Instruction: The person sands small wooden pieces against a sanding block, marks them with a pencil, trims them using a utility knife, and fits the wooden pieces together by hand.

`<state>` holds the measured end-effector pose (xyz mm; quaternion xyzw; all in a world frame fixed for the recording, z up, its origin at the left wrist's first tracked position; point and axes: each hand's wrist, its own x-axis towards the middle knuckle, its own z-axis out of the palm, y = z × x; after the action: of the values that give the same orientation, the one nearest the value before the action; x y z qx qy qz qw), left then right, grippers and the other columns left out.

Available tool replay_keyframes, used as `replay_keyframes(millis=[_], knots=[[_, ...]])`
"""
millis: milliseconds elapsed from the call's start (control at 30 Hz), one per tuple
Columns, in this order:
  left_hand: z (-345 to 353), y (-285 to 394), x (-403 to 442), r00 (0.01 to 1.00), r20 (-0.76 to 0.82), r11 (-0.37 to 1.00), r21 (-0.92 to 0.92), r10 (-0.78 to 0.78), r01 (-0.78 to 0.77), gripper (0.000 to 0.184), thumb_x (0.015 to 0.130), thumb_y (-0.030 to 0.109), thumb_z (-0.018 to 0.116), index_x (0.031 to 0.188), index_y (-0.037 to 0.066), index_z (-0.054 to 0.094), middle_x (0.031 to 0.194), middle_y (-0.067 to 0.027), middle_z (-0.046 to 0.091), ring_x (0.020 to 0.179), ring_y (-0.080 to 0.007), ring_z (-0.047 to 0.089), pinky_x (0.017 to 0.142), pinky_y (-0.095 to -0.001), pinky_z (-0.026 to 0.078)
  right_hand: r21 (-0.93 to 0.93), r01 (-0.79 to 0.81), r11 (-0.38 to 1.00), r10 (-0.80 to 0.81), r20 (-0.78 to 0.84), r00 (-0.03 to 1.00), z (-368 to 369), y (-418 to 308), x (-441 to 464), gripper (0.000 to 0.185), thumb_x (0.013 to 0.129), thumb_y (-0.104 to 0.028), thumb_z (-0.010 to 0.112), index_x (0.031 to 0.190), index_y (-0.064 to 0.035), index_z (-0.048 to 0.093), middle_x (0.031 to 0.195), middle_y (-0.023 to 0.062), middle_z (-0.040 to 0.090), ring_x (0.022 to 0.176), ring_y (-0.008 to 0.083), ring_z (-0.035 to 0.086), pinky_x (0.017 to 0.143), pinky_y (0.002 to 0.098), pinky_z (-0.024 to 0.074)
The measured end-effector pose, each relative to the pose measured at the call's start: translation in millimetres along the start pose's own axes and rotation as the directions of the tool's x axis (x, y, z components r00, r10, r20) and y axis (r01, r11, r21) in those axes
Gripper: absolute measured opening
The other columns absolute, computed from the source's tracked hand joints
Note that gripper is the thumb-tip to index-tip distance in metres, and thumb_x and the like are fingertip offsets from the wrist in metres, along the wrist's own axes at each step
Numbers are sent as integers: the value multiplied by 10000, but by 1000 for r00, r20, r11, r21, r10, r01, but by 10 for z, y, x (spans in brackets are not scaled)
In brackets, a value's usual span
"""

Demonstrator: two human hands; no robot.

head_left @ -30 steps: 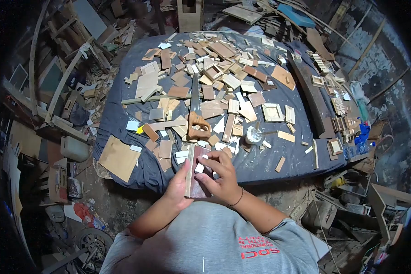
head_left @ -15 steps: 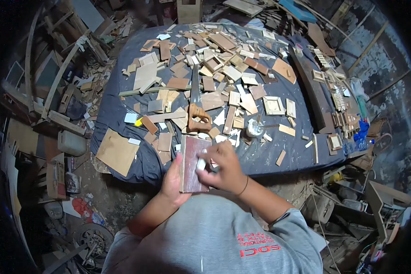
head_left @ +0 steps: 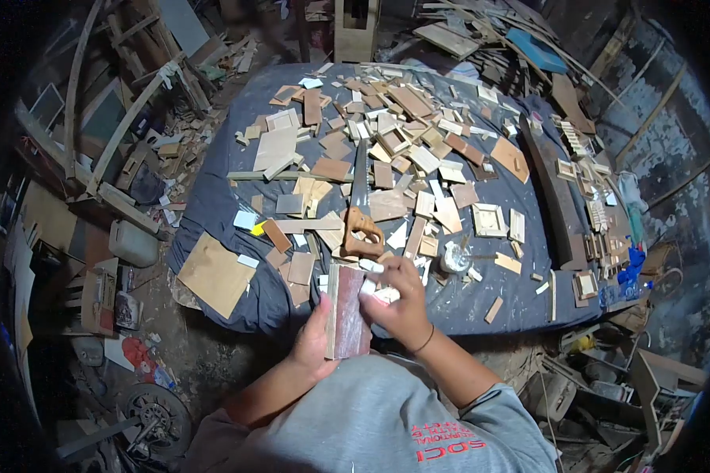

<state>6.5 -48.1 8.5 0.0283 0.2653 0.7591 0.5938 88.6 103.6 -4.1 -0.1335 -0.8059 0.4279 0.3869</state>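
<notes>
A reddish-brown wooden block (head_left: 349,311) with a pale, layered side edge stands tilted in front of my shirt. My left hand (head_left: 314,337) grips it from the left and below, with the thumb along its side. At its upper right edge, my right hand (head_left: 400,298) has curled fingers pinching a small white piece (head_left: 368,287), whose kind I cannot make out. Just beyond the block lies a handsaw (head_left: 364,234) with a wooden handle, its blade pointing away from me. To the right stands a white-smeared jar (head_left: 456,257) with a stick in it.
A dark cloth (head_left: 481,303) covers the table, strewn with many wood offcuts and small frames. A square plywood sheet (head_left: 217,273) lies at the front left corner. A long dark beam (head_left: 546,189) runs along the right side. Scrap and a wheel (head_left: 159,422) crowd the floor.
The view has shifted, so the table sits lower and further right. My right hand has moved from over the block's face to its upper right edge. The block is turned, showing more side edge.
</notes>
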Motion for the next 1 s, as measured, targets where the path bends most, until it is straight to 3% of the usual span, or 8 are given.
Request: replay_keyframes(millis=[133,267,400,467,600,800,933,1000], knots=[[-20,3,37,997,-73,991,135,-10,19,612,975,554,327,1374,96,401,1254,-103,543,1120,-232,573,918,-421,493,92,315,945,-328,273,904,-17,-246,-114,310,584,-171,801,835,-58,659,910,120,554,827,277,523,691,330,424],[-211,-96,99,993,92,996,48,-77,73,574,986,513,361,1366,86,413,1217,-98,567,1043,-212,593,878,-370,498,-151,94,984,-79,107,991,-127,-25,17,272,615,-186,748,818,-56,622,915,131,532,794,280,507,685,381,417],[23,-43,162,998,-52,999,10,42,-42,565,992,504,346,1350,75,424,1210,-105,575,1077,-231,587,937,-394,470,-21,161,987,-150,266,952,-62,-228,-104,333,635,-231,801,876,-67,640,911,133,551,818,285,537,730,376,450],[-18,-22,208,1000,3,1000,1,11,-11,583,996,502,334,1367,57,402,1248,-111,546,1134,-236,556,974,-407,448,157,-106,982,88,118,989,-56,-151,-58,439,591,-274,860,906,-61,640,904,135,564,795,285,547,715,373,458],[79,-43,282,998,-40,999,14,52,-52,597,995,510,332,1350,38,413,1229,-110,550,1122,-224,561,974,-394,448,-20,60,998,-58,92,994,-87,-170,12,404,610,-223,866,920,-61,663,1008,140,638,905,273,596,805,366,458],[64,-90,356,1000,8,1000,8,-23,23,590,990,520,339,1347,58,422,1177,-97,566,1098,-204,571,949,-370,467,-66,-22,998,16,-78,997,-215,60,158,324,635,-128,823,918,-33,696,1044,168,643,926,292,621,781,355,494],[68,-47,497,999,38,991,128,25,-30,591,1004,509,297,1382,64,386,1256,-88,531,1151,-209,543,976,-385,449,-83,243,966,-213,268,939,-318,-216,59,303,655,-172,817,916,-63,711,1034,144,631,874,284,594,757,363,456],[104,-50,496,999,45,994,110,9,-14,593,1007,501,292,1400,63,362,1294,-90,504,1181,-209,522,994,-390,439,-67,229,971,-200,292,935,-351,-136,77,328,651,-219,833,931,-91,720,1042,134,630,881,282,584,774,365,443]])
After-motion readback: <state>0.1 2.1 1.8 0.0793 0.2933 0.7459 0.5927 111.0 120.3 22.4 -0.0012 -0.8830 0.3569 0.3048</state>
